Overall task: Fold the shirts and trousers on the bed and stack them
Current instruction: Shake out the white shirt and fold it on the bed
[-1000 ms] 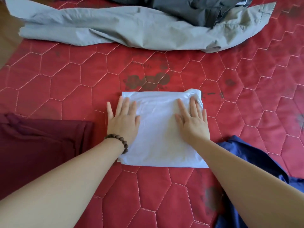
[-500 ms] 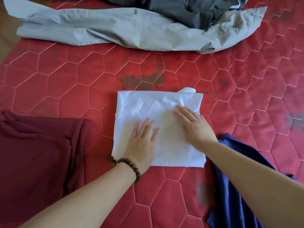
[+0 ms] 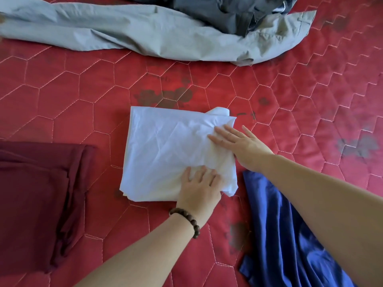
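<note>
Five garments: spread over the red quilted bed (image 3: 290, 96).
Far left: maroon garment (image 3: 35, 193), folded, flat.
Centre: white shirt (image 3: 165, 150), folded into a rectangle, near the maroon garment but apart.
Left hand (image 3: 199, 187): on the shirt's near right corner, fingers curled into the cloth; beaded bracelet (image 3: 186, 220) at the wrist.
Right hand (image 3: 238, 143): flat on the shirt's right edge, fingers straight.
Right: blue garment (image 3: 286, 235), crumpled.
Far edge: grey trousers (image 3: 145, 32), dark garment (image 3: 228, 11) partly on top.

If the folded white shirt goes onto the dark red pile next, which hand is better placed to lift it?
Probably the left hand: its fingers already curl into the near right corner of the white shirt, and the dark red pile lies on that side. The right hand only lies flat on the shirt's right edge.
</note>
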Available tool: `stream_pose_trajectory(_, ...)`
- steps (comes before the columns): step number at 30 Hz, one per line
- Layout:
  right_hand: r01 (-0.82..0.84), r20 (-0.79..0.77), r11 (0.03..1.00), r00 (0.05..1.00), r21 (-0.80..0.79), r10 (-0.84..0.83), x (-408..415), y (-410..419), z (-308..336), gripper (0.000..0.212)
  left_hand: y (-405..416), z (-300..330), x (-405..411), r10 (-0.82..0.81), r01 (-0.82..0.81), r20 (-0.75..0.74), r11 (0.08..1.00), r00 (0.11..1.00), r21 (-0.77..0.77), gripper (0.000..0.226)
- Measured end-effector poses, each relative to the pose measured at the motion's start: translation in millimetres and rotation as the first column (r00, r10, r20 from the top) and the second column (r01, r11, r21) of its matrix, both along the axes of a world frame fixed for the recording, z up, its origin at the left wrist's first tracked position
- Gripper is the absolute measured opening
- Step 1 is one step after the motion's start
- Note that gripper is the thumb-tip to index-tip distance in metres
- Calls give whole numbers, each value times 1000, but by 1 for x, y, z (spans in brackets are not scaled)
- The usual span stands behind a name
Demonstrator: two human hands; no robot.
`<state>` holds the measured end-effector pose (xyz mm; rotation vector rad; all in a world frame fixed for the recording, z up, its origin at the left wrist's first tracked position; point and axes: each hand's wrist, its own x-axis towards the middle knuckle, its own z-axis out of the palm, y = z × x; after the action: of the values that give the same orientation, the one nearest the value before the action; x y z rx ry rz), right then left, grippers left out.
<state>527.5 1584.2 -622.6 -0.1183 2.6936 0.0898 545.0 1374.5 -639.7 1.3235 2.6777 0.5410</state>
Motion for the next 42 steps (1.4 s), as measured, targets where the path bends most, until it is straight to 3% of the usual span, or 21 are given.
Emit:
stream_pose_trajectory(3,-18,12,1000,1000,-14,18,2,2,5,95,-17,18,-18,33,-150,351,938,936,312,28)
stream_pose_trajectory(5,-26,-11,999,1000,-35,26,5,-1,7,89,-34,37,-30,4,-267,602,899,798,348,26)
stream_pose_trajectory(6,-8,-44,997,999,-77,5,6,-4,9,84,-43,44,-35,-15,-289,645,886,764,363,25)
stream_pose_trajectory(10,191,-175,906,946,-377,-272,2,-31,23,49,-72,71,-55,-22,-358,713,854,701,378,21)
stream_pose_trajectory(12,273,-108,833,924,-482,-366,-3,-43,40,33,-86,86,-64,20,-451,780,825,626,340,20)
stream_pose_trajectory(14,301,-24,774,926,-557,-377,-6,-51,66,10,-103,105,-73,59,-599,873,750,484,282,23)
stream_pose_trajectory(15,311,9,754,927,-579,-375,-8,-55,84,17,-111,115,-77,44,-665,926,709,376,236,23)
stream_pose_trajectory(17,333,69,748,930,-574,-361,-18,-59,123,25,-125,131,-85,-53,-733,989,666,135,136,24)
stream_pose_trajectory(19,282,82,810,956,-515,-281,-35,-64,162,29,-135,145,-91,-187,-768,982,632,-22,103,29)
stream_pose_trajectory(22,173,49,905,985,-390,-167,-64,-75,192,31,-139,148,-93,-270,-840,953,542,-136,33,31)
stream_pose_trajectory(24,118,-24,945,991,-303,-132,-79,-84,190,25,-141,138,-94,-306,-877,938,480,-162,5,30)
stream_pose_trajectory(25,122,-49,966,989,-226,-137,-84,-88,183,11,-144,128,-94,-318,-888,935,460,-155,9,27)
stream_pose_trajectory(26,145,-59,978,986,-149,-155,-87,-91,174,15,-146,117,-94,-291,-897,944,442,-156,-12,23)
stream_pose_trajectory(27,182,-43,979,981,-90,-187,-86,-92,162,38,-148,106,-93,-210,-901,963,429,-167,-63,25)
stream_pose_trajectory(29,287,-58,949,953,-130,-297,-76,-92,137,58,-153,80,-93,118,-891,984,420,-131,-169,42)
stream_pose_trajectory(30,330,-64,929,937,-168,-344,-66,-92,124,59,-154,69,-93,330,-875,943,447,-34,-187,51)
stream_pose_trajectory(32,401,-17,891,910,-211,-414,-39,-94,96,60,-153,53,-95,561,-809,777,576,286,-119,61)
stream_pose_trajectory(33,432,30,876,899,-214,-436,-24,-97,82,61,-151,47,-99,563,-755,699,653,441,-49,62)
stream_pose_trajectory(35,501,94,833,864,-234,-494,5,-104,59,65,-143,36,-109,525,-622,571,782,631,-31,67)
stream_pose_trajectory(38,607,136,754,793,-252,-593,33,-114,32,79,-124,22,-133,503,-440,361,863,785,-247,76)
stream_pose_trajectory(42,795,87,499,557,-345,-826,46,-131,10,101,-99,11,-161,436,-328,209,853,876,-405,76)
